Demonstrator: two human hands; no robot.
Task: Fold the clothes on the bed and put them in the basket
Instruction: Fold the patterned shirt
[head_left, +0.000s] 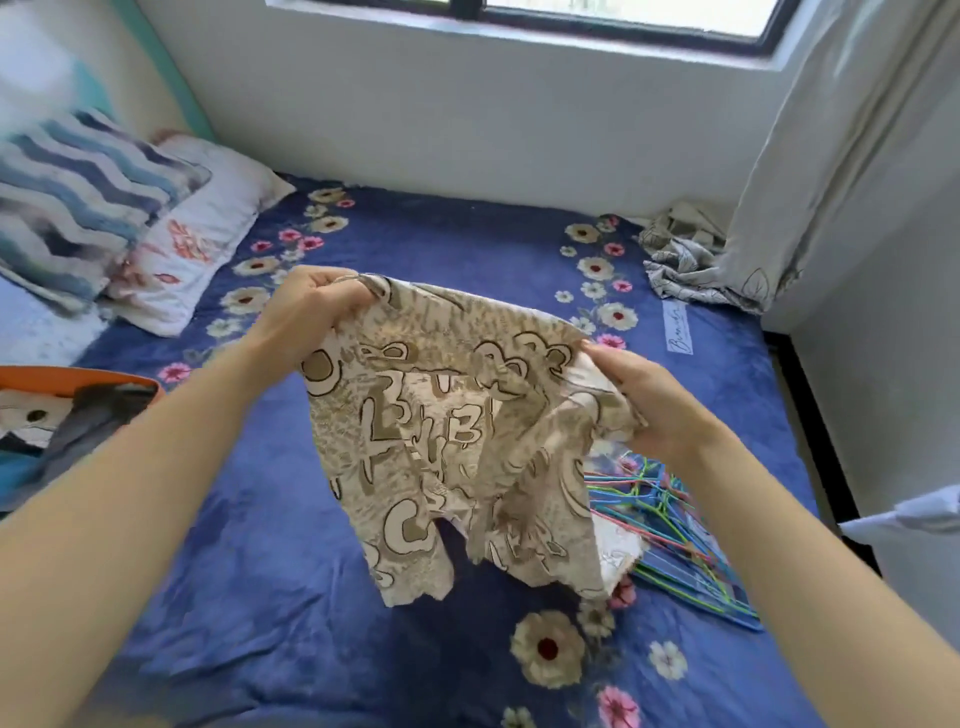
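Both hands, left hand (311, 306) and right hand (641, 400), fingers pinching beige shorts (457, 441) at waistband above bed (260, 571). Pull waistband taut, align legs, then fold.

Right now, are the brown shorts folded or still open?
Still open. Both hands, left hand and right hand, hold the shorts up by the top edge, and the legs hang loose above the bed.

One head-worn view — looking forward and down over the bed (270, 571) toward the window (613, 21) wall, hands close below.
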